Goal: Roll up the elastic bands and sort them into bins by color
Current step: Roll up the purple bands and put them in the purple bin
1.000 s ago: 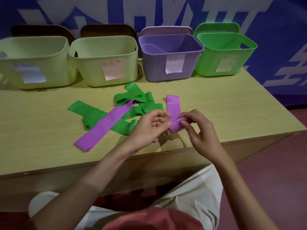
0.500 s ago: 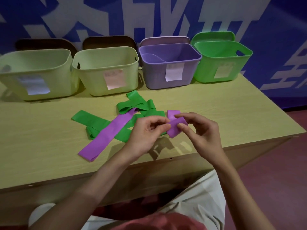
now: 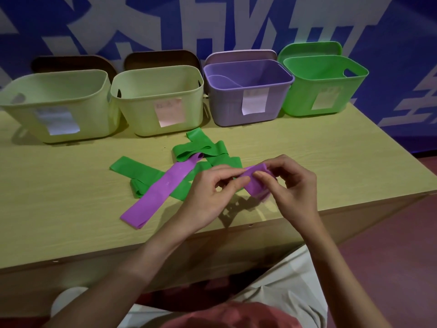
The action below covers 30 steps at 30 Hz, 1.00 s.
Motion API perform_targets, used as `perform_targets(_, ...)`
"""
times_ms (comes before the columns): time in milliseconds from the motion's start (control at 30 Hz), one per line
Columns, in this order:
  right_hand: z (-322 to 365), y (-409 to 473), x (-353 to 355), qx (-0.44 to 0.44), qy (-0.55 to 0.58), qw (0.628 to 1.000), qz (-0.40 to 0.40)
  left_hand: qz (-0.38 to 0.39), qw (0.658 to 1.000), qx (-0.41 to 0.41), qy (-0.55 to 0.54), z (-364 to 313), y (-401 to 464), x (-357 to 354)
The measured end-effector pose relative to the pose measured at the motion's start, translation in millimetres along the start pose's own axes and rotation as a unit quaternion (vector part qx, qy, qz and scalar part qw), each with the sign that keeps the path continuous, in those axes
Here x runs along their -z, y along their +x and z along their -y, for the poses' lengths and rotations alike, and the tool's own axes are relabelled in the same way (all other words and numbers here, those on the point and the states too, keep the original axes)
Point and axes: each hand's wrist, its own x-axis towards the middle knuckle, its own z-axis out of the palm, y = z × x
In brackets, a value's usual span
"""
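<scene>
**Head view: purple band mid-roll, both hands on it**

Head view shows both hands working one purple band (image 3: pixel 256 183) just above the near edge of the table (image 3: pixel 331 162). Left hand (image 3: pixel 212 192) has fingers curled, thumb and fingertips pinching the band's left side. Right hand (image 3: pixel 293 185) is curled too, thumb and forefinger pinching the top of the roll. Band looks mostly wound into a short bundle; whether a loose tail is left underneath, can't tell, the right hand covers it.

Step in hand: rolling, near the end of it by my read. Nothing dropped in a bin from this band yet.

On the table, untouched: a second purple strip (image 3: pixel 163 192) lying flat and diagonal across a pile of green bands (image 3: pixel 203 152). All still unrolled.

Bins along the back, left to right: two pale yellow-green bins (image 3: pixel 59 110) (image 3: pixel 156 102), then the purple bin (image 3: pixel 248 95), then the green bin (image 3: pixel 324 86). Purple bin seems to hold something pale purple already, unclear what.

Next move calls for: finish the last turn, keep the pinch tight so the roll doesn't spring open, reach forward to the purple bin and release over it.
</scene>
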Motion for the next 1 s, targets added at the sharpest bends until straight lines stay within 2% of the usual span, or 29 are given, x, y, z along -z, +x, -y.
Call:
perform_targets(100, 2, 0, -5, -0.003, 0.006, 1.0, -0.004, -0.008, 1.0, -0.014, 0.003, -1, -1, -1)
perform_targets(267, 5, 3, -4, -0.003, 0.054, 0.998, 0.029, -0.017, 0.998, 0.042, -0.05, 3, 1, -2)
perform_targets(400, 5, 7, 0, -0.031, 0.084, 0.995, 0.039, 0.004, 0.996, 0.057, -0.071, 0, 3, 0)
perform_targets(533, 4, 10, 0, 0.002, 0.045, 0.997, 0.061, 0.026, 0.994, 0.061, -0.088, -1, 4, 2)
perform_targets(633, 4, 11, 1, -0.01, 0.035, 0.998, 0.049, 0.046, 0.996, 0.05, -0.058, 0, 6, 3)
perform_targets(700, 4, 10, 0, -0.019, 0.037, 0.998, 0.04, 0.041, 0.999, 0.022, -0.001, 1, 5, 3)
perform_targets(833, 4, 9, -2, -0.033, 0.045, 0.998, 0.036, -0.036, 0.997, -0.034, 0.066, 3, 0, 0)
perform_targets(1000, 7, 8, -4, -0.03, 0.056, 0.997, 0.043, -0.072, 0.988, -0.074, 0.111, 7, 1, -5)
